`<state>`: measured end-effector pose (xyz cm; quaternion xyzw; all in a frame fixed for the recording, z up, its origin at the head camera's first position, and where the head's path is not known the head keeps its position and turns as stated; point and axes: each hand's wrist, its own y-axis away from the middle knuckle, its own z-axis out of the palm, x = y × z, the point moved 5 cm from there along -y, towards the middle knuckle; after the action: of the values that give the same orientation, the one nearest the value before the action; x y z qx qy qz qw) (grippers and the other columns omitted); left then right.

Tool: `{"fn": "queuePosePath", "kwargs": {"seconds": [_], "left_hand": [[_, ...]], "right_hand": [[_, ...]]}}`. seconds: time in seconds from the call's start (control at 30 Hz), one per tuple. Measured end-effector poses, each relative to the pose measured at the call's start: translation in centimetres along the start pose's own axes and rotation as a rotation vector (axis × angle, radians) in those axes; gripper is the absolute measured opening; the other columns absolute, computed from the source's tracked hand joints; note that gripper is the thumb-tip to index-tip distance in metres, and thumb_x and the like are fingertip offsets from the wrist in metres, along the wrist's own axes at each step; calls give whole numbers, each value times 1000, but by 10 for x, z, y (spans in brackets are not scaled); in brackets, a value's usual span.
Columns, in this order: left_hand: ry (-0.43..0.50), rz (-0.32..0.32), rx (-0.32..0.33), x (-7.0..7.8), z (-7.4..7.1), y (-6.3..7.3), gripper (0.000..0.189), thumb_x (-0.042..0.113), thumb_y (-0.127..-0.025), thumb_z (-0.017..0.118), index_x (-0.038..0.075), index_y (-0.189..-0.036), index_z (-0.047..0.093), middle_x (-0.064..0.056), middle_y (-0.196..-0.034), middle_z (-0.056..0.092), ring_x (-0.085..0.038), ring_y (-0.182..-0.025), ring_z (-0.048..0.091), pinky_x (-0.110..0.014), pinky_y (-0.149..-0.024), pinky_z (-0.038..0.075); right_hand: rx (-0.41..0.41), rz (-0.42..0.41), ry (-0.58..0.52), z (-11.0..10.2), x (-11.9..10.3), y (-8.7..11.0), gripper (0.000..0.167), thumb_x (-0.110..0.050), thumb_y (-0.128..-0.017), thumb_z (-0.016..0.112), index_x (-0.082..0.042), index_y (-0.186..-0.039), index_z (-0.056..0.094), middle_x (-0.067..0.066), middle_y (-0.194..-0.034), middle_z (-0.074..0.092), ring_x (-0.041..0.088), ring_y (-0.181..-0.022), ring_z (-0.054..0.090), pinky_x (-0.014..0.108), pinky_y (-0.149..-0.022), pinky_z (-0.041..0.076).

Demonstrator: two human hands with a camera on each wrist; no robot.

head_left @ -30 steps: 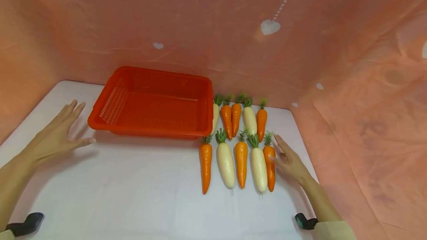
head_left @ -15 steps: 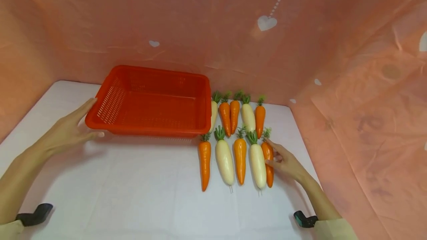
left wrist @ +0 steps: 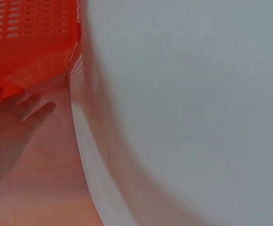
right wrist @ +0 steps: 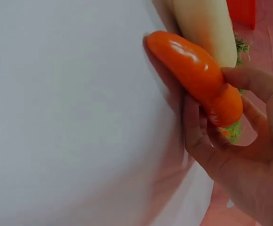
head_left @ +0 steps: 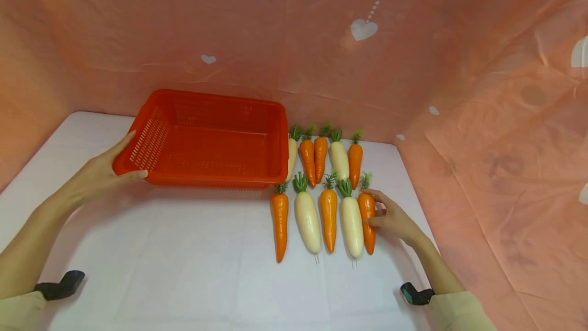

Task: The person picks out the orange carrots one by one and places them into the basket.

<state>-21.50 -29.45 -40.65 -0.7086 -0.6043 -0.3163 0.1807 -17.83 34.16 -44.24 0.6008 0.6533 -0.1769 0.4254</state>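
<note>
My left hand (head_left: 98,175) is at the left front corner of a red plastic basket (head_left: 216,180), one finger along its left side and the thumb at its front rim. In the left wrist view, its fingers reach the rim of the basket (left wrist: 33,61) and look mostly straight. At the right, my right hand (head_left: 395,218) holds the rightmost front carrot (head_left: 369,218) by its upper part. The right wrist view shows thumb and fingers on both sides of that carrot (right wrist: 188,66), beside a white radish (right wrist: 209,28). The carrot's pointed end lies toward me.
Left of the held carrot lie a white radish (head_left: 352,226), a carrot (head_left: 328,221), another radish (head_left: 308,221) and another carrot (head_left: 279,226). Behind them is a back row of carrots and radishes, one radish (head_left: 292,157) partly hidden by the basket. Pink cloth (head_left: 275,29) surrounds the white table (head_left: 197,264).
My left hand has moved right and reached the basket's corner. My right hand has closed in on the rightmost front carrot and taken hold of it. The whole view has shifted slightly.
</note>
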Motion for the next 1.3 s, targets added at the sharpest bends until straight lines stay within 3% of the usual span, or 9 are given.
{"fn": "queuePosePath", "kwargs": {"seconds": [0.17,0.27,0.43,0.63,1.13,1.3], "left_hand": [[22,-12,-17,0,0,-1,101,46,-92,65,36,-156,-13,-36,-157,12,-61,-131,25,-81,-94,28],[29,-11,-20,0,-1,-1,101,46,-92,65,39,-155,-14,-34,-158,12,-61,-132,24,-81,-94,27],[63,-17,-34,-3,-1,0,98,43,-94,63,38,-155,-14,-33,-159,7,-61,-134,20,-81,-94,28],[125,-10,-44,-1,1,-8,100,38,-94,65,34,-157,-13,-30,-161,2,-59,-137,16,-79,-97,27],[209,-13,-81,3,3,-13,105,32,-93,69,35,-156,-16,-27,-163,-2,-56,-140,12,-78,-101,24],[219,-2,-92,3,1,-14,107,29,-93,69,37,-155,-17,-26,-163,-7,-56,-141,9,-79,-101,21]], "right_hand": [[13,5,-66,-5,0,0,73,-8,-89,71,-19,-153,36,26,-148,36,43,-118,53,44,-94,52],[19,7,-103,-11,-5,-2,73,-10,-90,69,-20,-154,34,25,-149,34,45,-125,50,43,-94,54],[13,-31,-176,-21,-20,-13,74,-10,-91,68,-19,-155,32,25,-151,31,43,-119,56,36,-85,58],[2,-60,-192,-26,-41,-28,75,-9,-92,67,-21,-156,29,23,-150,32,37,-113,61,36,-82,59],[-10,-148,-152,-17,-107,-70,78,-13,-92,68,-27,-158,28,16,-153,35,35,-112,59,37,-85,58],[-35,-168,-157,-7,-136,-85,77,-19,-92,72,-36,-156,31,13,-156,31,33,-113,62,42,-88,56]]}}
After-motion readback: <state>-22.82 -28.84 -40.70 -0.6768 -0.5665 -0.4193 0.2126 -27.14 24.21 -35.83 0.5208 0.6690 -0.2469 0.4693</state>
